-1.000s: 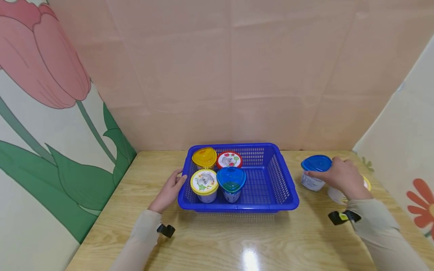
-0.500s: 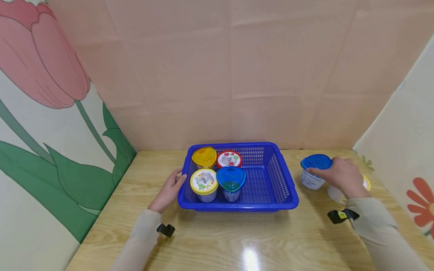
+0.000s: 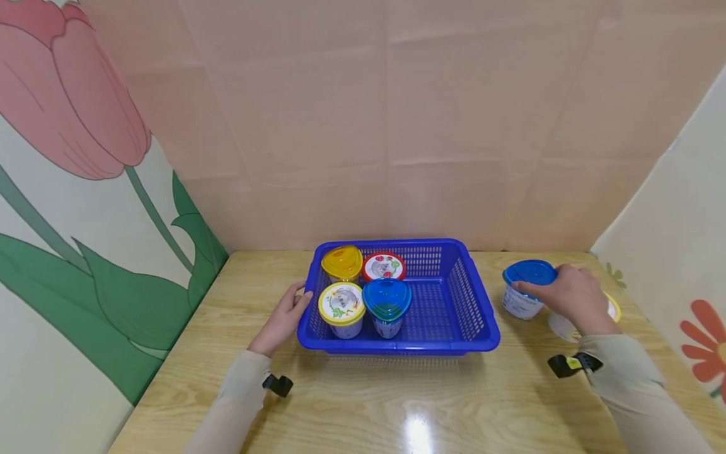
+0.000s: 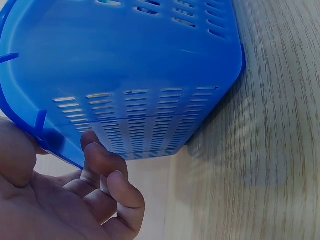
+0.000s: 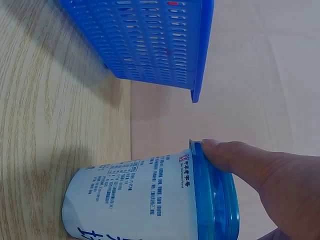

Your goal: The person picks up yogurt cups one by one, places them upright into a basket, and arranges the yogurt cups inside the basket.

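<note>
Shining near the bottom edge of the head view, a white glare spot point(image 3: 418, 434) lies on the wood-grain table point(image 3: 340, 410). Beyond it, a pale left sleeve point(image 3: 235, 394) and a pale right sleeve point(image 3: 629, 381) enter from the lower left and lower right, a black wrist device point(image 3: 278, 385) on the left one. Left of centre, the left hand point(image 3: 282, 318) grips the side rim of a blue basket point(image 3: 397, 347); in the left wrist view its fingers curl beneath that rim, beside the slotted wall. Partly hidden behind the right hand point(image 3: 581, 296), a yellow-rimmed tub point(image 3: 561, 326) sits at the right. That hand pinches the lid of a blue-lidded cup point(image 3: 522, 299), upright and apart from the basket; the right wrist view shows the thumb on the lid's edge and printed text on the white side. Whether the cup's base touches the table, I cannot tell. Inside the basket's left half, a white-topped yellow-rimmed cup point(image 3: 342, 306) and a teal-lidded cup point(image 3: 388, 306) stand in front, with a yellow-lidded cup point(image 3: 343, 263) and a red-rimmed cup point(image 3: 384, 268) behind. Farthest, a creased peach backdrop point(image 3: 386, 126) fills the upper centre, a painted pink tulip point(image 3: 74, 94) at upper left.
</note>
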A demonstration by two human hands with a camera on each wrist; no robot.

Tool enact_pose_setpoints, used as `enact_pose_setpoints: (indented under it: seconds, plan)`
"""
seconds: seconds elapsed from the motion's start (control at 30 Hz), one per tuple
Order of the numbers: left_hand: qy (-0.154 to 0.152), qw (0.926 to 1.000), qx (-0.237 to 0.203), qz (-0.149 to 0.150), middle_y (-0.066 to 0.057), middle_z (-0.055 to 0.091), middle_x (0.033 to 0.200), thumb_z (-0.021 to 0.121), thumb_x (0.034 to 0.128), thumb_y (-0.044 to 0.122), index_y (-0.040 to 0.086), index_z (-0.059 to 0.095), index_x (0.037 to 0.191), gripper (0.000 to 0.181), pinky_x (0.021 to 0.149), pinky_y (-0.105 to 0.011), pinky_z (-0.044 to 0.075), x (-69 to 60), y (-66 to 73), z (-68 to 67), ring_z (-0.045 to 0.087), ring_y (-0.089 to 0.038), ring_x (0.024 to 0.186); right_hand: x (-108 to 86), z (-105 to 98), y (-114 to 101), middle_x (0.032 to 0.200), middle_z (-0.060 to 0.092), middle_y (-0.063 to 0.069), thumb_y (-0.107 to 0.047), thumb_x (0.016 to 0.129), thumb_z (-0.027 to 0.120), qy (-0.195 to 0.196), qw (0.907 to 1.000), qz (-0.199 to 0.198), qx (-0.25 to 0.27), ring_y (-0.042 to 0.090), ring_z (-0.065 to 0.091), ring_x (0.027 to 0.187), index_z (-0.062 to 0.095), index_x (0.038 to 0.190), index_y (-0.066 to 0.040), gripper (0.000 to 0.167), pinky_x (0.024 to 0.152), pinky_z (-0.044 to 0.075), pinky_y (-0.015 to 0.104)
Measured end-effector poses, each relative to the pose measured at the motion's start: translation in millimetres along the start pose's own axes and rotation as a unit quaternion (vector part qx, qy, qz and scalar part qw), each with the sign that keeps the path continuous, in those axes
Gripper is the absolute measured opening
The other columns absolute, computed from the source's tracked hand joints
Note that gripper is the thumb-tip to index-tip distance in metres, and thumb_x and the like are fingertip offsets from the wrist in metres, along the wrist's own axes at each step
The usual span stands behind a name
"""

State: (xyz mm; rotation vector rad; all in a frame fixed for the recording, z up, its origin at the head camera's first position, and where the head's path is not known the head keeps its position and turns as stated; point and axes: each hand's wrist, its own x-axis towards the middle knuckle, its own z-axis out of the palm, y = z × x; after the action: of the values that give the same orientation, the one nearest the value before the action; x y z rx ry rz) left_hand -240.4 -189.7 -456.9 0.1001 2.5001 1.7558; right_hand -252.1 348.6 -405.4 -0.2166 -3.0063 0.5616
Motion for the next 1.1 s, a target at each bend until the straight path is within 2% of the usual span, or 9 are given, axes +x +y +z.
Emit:
enact_pose_setpoints:
  seconds: [0.27,0.5,0.8,1.1]
  plan:
    - [-0.007,1.0000,-0.003,-0.003,-0.018,0.065,0.118,0.042,0.1085,0.035,0.010,0.031,0.153,0.052,0.089,-0.040,0.054,0.3,0.0,-0.6,0.067,-0.024,0.100,0.4,1,-1,0.107,0.057,0.042,-0.081,0.074,0.064,-0.002,0.9999,0.009,0.012,0.047,0.058,0.084,0.048,0.121,0.024,0.116,0.059,0.052,0.050]
    - [-0.012,0.9999,0.000,-0.005,-0.019,0.063,0.117,0.043,0.1083,0.035,0.006,0.030,0.154,0.056,0.091,-0.037,0.052,2.2,0.6,-2.9,0.064,-0.026,0.102,0.8,-2,-8,0.113,0.053,0.045,-0.081,0.074,0.063,0.009,0.9998,0.006,0.016,0.051,0.057,0.089,0.044,0.127,0.025,0.120,0.066,0.052,0.057]
    - [-0.020,0.9997,0.004,-0.017,-0.022,0.062,0.115,0.042,0.1091,0.026,0.000,0.029,0.153,0.052,0.090,-0.035,0.051,-15.3,32.0,-3.7,0.063,-0.028,0.102,-2.1,-4,-16,0.113,0.054,0.045,-0.079,0.076,0.064,0.035,0.9991,-0.014,0.019,0.052,0.058,0.091,0.046,0.128,0.024,0.117,0.066,0.052,0.056]
    - [-0.015,0.9998,-0.001,-0.012,-0.020,0.062,0.110,0.043,0.1090,0.024,0.000,0.033,0.151,0.049,0.084,-0.032,0.051,-17.6,34.1,-3.5,0.063,-0.024,0.096,-5.1,-12,-27,0.111,0.057,0.043,-0.075,0.077,0.067,0.046,0.9982,-0.023,0.030,0.049,0.060,0.088,0.048,0.127,0.022,0.111,0.062,0.053,0.052]
